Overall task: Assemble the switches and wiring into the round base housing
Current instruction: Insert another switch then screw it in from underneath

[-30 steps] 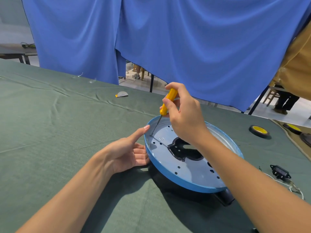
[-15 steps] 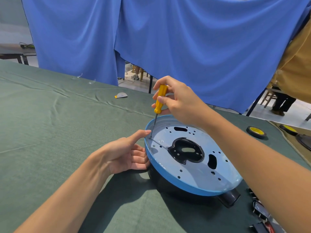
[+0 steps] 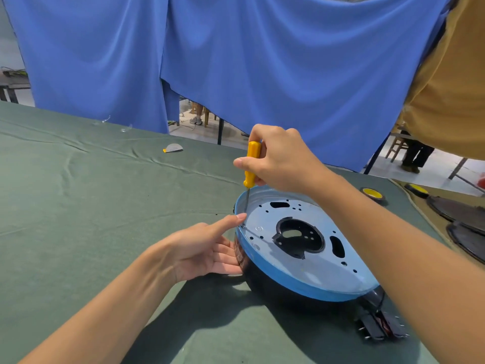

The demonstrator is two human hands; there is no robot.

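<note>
While my right grip [image 3: 278, 160] clenches the yellow screwdriver [image 3: 251, 164], its tip sits inside the left rim of the round housing [image 3: 309, 271] on the green worktop [image 3: 91, 206]; my left grip [image 3: 207, 248], released, rests straight fingers against that housing's side.

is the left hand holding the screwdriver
No, the right hand grips the yellow-handled screwdriver; the left hand rests against the round base housing.

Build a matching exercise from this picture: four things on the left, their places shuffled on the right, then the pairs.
1 screwdriver
2 left hand
3 tape roll
4 black switch parts

A flat against the housing side
B on the cloth, far right of the housing
C upright in the right hand
D beside the housing's near right edge

Pairs: 1-C, 2-A, 3-B, 4-D.
</note>
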